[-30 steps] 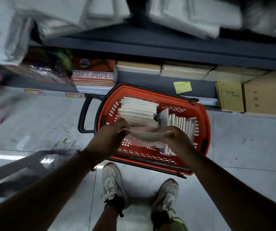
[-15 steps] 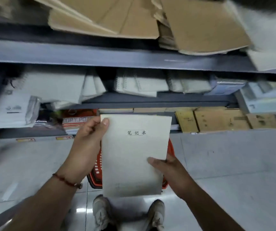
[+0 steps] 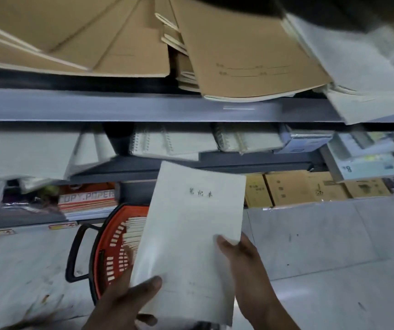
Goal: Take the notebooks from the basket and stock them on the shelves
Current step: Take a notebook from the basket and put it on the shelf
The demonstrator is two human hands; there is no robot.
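Observation:
A pale grey notebook with small black characters on its cover is held upright in front of the shelves. My left hand grips its lower left corner, thumb across the cover. My right hand holds its right edge, thumb on the cover. Behind and below it stands the red basket with a black handle, on the floor, with several notebooks stacked on edge inside. Most of the basket is hidden by the held notebook.
The grey shelf edge carries brown-covered notebooks that overhang it. The shelf below holds spiral notebooks and white packs. Copy-paper reams and cardboard boxes sit at floor level. Grey tiled floor lies to the right.
The notebook came up out of the basket and now tilts right. My left hand slid from its top left corner to its lower left corner. The view rose toward the upper shelves.

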